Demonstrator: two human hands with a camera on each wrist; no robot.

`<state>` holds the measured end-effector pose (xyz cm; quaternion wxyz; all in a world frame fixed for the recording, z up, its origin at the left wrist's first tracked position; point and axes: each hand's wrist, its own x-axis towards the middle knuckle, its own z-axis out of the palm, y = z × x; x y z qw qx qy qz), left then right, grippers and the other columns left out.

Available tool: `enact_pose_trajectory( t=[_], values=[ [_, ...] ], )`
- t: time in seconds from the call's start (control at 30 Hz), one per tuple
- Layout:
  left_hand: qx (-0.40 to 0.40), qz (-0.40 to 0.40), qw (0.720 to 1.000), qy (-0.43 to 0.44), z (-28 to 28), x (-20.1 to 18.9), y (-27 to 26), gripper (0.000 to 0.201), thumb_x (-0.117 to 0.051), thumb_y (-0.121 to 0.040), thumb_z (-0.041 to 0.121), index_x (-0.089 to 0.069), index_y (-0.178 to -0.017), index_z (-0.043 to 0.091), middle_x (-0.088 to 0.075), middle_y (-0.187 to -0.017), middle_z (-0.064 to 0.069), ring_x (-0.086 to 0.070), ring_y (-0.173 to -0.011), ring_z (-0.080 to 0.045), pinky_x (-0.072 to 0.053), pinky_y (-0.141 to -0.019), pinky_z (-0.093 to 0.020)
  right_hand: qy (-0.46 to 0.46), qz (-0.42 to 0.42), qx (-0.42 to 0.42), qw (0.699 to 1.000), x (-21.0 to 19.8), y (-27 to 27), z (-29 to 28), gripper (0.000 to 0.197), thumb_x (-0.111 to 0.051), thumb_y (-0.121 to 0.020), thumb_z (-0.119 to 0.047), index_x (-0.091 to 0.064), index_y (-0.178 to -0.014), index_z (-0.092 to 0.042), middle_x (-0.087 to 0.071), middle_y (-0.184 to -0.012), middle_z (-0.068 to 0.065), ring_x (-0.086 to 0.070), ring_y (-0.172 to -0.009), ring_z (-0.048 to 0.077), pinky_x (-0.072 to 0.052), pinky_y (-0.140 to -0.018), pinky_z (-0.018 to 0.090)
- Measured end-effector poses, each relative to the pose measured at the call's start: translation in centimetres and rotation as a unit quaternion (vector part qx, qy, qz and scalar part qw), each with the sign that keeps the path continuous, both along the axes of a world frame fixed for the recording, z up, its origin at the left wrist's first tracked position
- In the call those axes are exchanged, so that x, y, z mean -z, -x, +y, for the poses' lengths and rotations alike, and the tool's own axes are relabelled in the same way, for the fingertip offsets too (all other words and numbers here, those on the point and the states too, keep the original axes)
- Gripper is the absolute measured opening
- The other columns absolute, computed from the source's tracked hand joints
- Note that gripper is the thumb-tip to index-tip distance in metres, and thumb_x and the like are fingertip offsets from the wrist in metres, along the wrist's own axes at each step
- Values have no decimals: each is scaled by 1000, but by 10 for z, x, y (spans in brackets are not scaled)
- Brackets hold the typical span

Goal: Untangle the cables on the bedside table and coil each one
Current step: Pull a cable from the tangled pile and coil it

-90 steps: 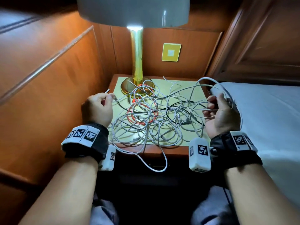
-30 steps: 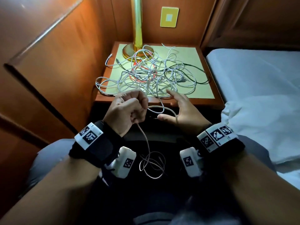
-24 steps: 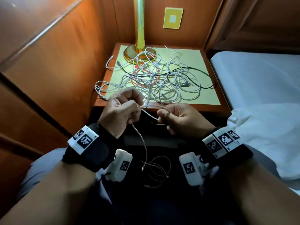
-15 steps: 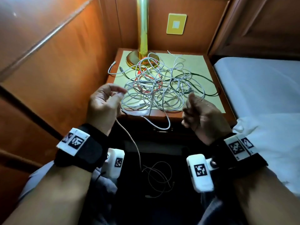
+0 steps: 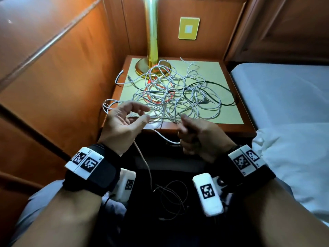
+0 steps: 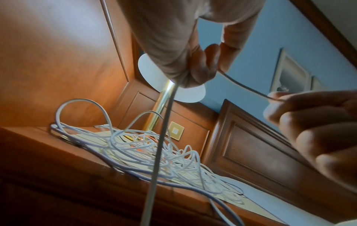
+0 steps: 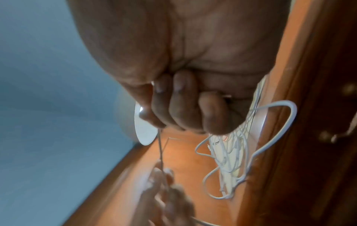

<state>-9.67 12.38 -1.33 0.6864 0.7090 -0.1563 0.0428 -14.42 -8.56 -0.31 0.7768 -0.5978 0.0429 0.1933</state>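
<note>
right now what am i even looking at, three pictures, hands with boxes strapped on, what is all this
No machine here: a person works with two bare hands, and the white boxes on the wrists are cameras. The wide picture comes from a camera on the head, looking down; the other two look along each hand.

On the bedside table stands a brass lamp beside a tangle of cables, mostly white, with one red and one dark.

The left hand and the right hand each have a grip on one thin white cable stretched between them. Its loose end hangs down from the left hand towards the lap.
</note>
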Motion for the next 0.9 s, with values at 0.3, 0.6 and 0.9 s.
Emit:
enact_pose_trajectory(
  t=[0.3, 0.6, 0.9],
  values=[
    [-123, -15, 989, -77, 18, 15, -22, 11, -72, -89, 8, -74, -84, 18, -65, -65, 17, -54, -53, 3, -40, -54, -9, -246, -40, 282, 927, -5, -12, -29, 26, -37, -101, -17, -61, -92, -12, -29, -61, -7, -27, -51, 9, -25, -51, 24],
    [71, -187, 952, -232, -11, 18, 9, 14, -76, -84, 2, -78, -92, 13, -74, -88, 5, -69, -84, -5, -53, -78, -19, 409, -265, 145, 861, 22, -12, -9, 21, -55, -99, -13, -72, -111, -16, -70, -105, -1, -66, -98, 9, -50, -89, 20],
    [69, -117, 971, -199, -6, 19, 6, 27, -62, -93, 25, -67, -118, 18, -69, -88, -1, -66, -80, -23, -54, -78, -40, 253, -185, -1, 950, 12, -9, 9, 30, -50, -92, -35, -65, -77, -13, -59, -71, 12, -52, -65, 25, -40, -65, 38]
  ],
)
